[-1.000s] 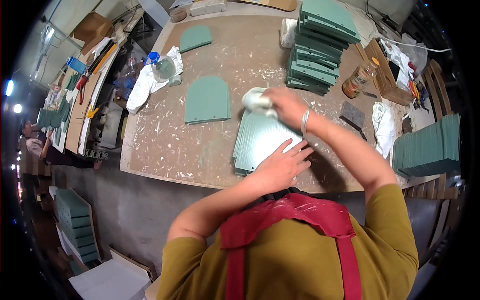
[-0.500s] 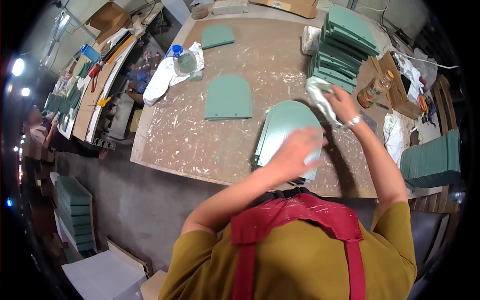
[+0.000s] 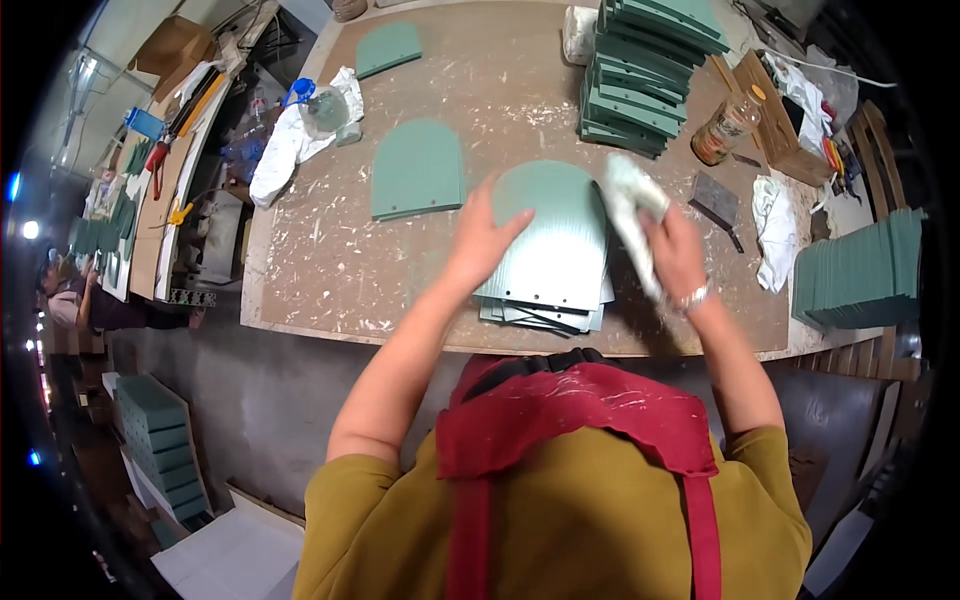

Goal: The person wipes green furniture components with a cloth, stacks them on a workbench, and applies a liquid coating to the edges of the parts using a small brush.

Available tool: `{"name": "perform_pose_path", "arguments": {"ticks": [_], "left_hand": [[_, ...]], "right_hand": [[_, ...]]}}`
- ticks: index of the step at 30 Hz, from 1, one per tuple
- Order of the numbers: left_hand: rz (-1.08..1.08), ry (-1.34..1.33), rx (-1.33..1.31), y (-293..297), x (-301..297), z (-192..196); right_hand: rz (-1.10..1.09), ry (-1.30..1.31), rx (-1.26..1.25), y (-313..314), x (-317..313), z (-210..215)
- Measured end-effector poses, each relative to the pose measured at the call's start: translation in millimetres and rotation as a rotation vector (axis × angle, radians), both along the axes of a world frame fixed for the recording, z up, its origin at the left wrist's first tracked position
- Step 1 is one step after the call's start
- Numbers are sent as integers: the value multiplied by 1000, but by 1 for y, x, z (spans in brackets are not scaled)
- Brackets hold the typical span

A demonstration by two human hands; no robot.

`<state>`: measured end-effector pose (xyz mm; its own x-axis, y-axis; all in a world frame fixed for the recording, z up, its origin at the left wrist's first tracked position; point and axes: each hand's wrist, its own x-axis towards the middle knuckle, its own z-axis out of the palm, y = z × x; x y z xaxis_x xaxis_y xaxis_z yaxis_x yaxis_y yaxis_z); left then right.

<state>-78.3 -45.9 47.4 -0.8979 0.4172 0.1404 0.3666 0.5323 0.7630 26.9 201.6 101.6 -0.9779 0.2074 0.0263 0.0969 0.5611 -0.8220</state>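
Observation:
Right in front of me lies a small stack of green arched panels [image 3: 552, 235], rounded end away from me. The top panel has a row of small holes along its straight near edge, and the ones below stick out unevenly. My left hand [image 3: 484, 238] rests at the stack's left edge, fingers stretched, thumb apart over the top panel. My right hand [image 3: 676, 252] is closed on a crumpled white cloth [image 3: 630, 195] just beyond the stack's right edge. Farther left lie another green arched panel pile [image 3: 418, 168] and a green arched panel [image 3: 389, 48].
A tall stack of green panels [image 3: 635, 90] stands at the far right, beside a glass jar [image 3: 726, 128] and a dark flat block [image 3: 715, 200]. A white rag [image 3: 773, 230] lies farther right, near a row of upright green panels [image 3: 858, 268]. At left, a blue-capped bottle [image 3: 322, 110] stands on another rag.
My left hand has moved from over the top panel to its left edge. The right hand with the cloth has come nearer to the stack. The whole view has shifted.

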Motion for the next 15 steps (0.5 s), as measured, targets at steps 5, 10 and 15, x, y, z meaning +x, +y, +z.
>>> {"name": "perform_pose_path", "arguments": {"ticks": [5, 10, 15], "left_hand": [[53, -171, 138, -3, -4, -4], [79, -470, 157, -16, -24, 10], [219, -695, 883, -35, -32, 21]], "right_hand": [[447, 372, 415, -29, 16, -26], [-124, 64, -384, 46, -11, -56], [-197, 226, -500, 62, -16, -28]]}}
